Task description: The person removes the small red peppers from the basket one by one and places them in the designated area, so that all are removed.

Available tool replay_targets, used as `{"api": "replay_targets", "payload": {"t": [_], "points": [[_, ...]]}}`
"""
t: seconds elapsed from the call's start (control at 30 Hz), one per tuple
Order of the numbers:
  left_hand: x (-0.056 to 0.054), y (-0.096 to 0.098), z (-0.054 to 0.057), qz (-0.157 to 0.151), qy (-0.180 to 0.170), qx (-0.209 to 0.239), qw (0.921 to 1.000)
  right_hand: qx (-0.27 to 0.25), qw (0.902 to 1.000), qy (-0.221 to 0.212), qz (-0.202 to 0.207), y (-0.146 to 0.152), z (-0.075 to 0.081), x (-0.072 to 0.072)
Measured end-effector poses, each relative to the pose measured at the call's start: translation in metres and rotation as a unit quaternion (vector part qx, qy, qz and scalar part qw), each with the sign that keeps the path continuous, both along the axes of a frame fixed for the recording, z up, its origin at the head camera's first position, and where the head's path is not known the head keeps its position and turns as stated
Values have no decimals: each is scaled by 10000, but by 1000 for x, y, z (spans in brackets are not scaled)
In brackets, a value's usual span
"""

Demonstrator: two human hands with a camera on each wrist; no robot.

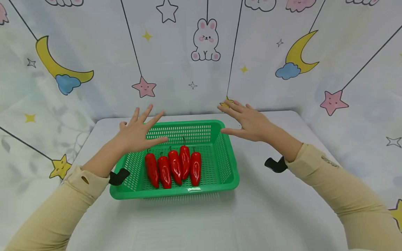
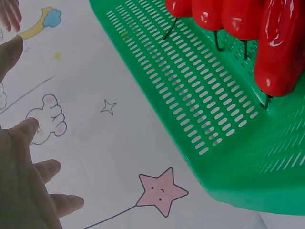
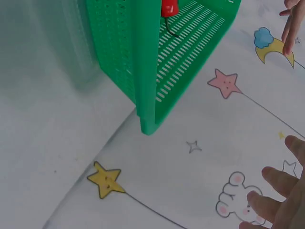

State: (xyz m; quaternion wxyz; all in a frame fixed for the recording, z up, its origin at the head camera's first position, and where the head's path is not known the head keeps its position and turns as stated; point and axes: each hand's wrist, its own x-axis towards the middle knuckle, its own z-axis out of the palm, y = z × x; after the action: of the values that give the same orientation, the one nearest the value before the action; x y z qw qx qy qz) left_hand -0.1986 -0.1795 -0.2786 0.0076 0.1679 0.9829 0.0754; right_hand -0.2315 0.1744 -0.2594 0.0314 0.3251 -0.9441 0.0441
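Note:
Several glossy red chili peppers (image 1: 175,166) with dark stems lie side by side in a green plastic basket (image 1: 230,164) with slotted walls. My left hand (image 1: 135,134) is spread above the basket's left back part, overlapping its rim in the head view, and holds nothing. Beyond the back right corner of the basket, my right hand (image 1: 248,122) hovers with fingers extended and nothing in it. In the left wrist view the pepper tips and stems (image 2: 276,52) show beyond the spread fingers. The right wrist view catches one pepper (image 3: 169,7) behind the basket wall.
A white table (image 1: 201,223) carries the basket. Behind it hangs a pale cloth backdrop (image 1: 176,52) printed with moons, stars and a bunny. A black strap (image 1: 118,176) sits at the left wrist and another black strap (image 1: 276,165) at the right.

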Motion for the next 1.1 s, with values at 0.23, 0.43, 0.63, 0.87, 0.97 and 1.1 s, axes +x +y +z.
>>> {"api": "replay_targets", "payload": {"t": [0.23,0.43,0.63,0.87,0.97,1.1], "points": [[4,-9,-3,92,-108,114,9998,-46,9999,-78,92,-8,1,1],[8,-18,-4,161,-223,225,9994,-49,9999,-74,147,-14,2,1],[10,-29,-7,269,-319,336,9986,-36,9999,-87,138,-21,2,-1],[18,-49,-19,414,-649,745,9943,-104,9995,-106,273,-29,2,-2],[20,-57,-25,456,-849,898,9913,-134,9993,-134,314,-33,4,-3],[23,-67,-31,500,-931,1112,9882,-188,9991,-157,356,-39,5,-3]]}}
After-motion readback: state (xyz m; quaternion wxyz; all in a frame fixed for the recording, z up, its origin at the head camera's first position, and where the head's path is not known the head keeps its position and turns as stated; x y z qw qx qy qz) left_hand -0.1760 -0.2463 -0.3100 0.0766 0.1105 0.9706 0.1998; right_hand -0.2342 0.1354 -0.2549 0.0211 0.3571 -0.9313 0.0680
